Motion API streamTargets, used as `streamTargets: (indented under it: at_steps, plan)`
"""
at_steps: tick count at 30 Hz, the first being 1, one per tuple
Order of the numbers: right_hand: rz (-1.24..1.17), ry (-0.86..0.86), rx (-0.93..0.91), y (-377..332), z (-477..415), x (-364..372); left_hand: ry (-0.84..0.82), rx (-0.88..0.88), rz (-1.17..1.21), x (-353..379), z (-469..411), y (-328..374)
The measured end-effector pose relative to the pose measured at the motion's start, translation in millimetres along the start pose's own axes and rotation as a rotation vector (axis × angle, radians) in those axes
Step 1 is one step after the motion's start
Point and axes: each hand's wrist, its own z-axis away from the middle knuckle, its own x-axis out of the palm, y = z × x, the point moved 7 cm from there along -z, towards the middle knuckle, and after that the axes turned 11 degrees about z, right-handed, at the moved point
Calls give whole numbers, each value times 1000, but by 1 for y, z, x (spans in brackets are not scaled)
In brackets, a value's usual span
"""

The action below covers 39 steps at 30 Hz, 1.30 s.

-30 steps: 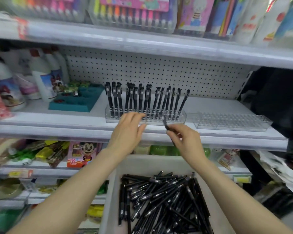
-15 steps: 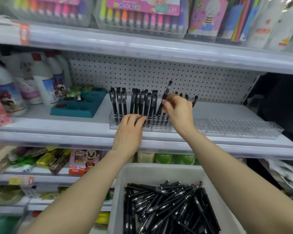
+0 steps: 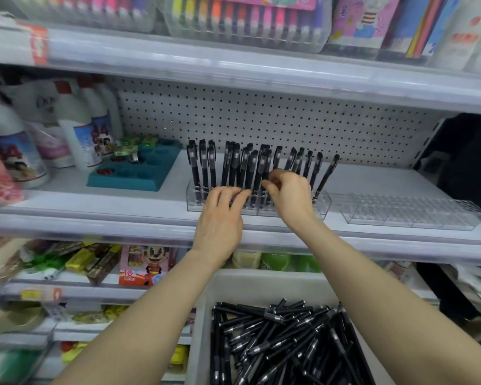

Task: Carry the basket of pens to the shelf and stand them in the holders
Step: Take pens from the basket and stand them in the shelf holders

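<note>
below the pens (image 3: 192,165), an "18 color" box (image 3: 143,263)

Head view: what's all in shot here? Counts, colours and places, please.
Black capped pens: over a dozen, standing in left holder.
Clear plastic pen holder: one, middle shelf.
Empty clear plastic holder: one, right of it.
White plastic basket: one, below, full of loose black pens.
Teal moulded tray: one, shelf left.
White bottles: several, far left.
Left grip: fingers straight, on holder.
Right grip: pinching a standing pen.

Shop: stocked shelves (image 3: 233,65), pegboard (image 3: 261,120), marker packs (image 3: 247,20).
</note>
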Motion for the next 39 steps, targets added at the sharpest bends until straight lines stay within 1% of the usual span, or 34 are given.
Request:
streamTargets:
  at_steps: [7,10,14,16,18,20,21,24,26,30,33,35,37,39]
  plan:
    - [-34,-17,31,4,1,0,11,30,-4,2,-1,-1]
    - [-28,-34,3,2,3,-3,7,51,2,2,-1,7]
    - [5,41,-37,5,19,-15,-34,37,21,4,0,9]
    - [-5,93,-57,10,38,-21,-50,26,11,6,0,7]
    - [-36,110,-95,13,63,-21,-51,19,8,7,1,6]
    - [-64,40,-145,16,92,-11,-38,14,13,8,1,6]
    - [-51,-41,-167,19,108,-1,-28,13,19,8,2,7]
    - [95,-332,-224,31,152,34,-6,5,35,7,2,8]
    - [145,-450,-242,39,171,45,-2,0,37,7,2,8]
    - [237,-479,-281,45,179,42,3,3,36,5,2,10]
    - [354,-599,-311,56,188,54,-3,-1,30,5,3,11]
    - [391,-660,-291,66,192,61,-15,-14,33,5,2,11]
    - [382,-665,-258,71,193,62,-28,-17,34,4,2,11]
    - [364,-627,-252,72,190,58,-45,-9,35,3,2,13]
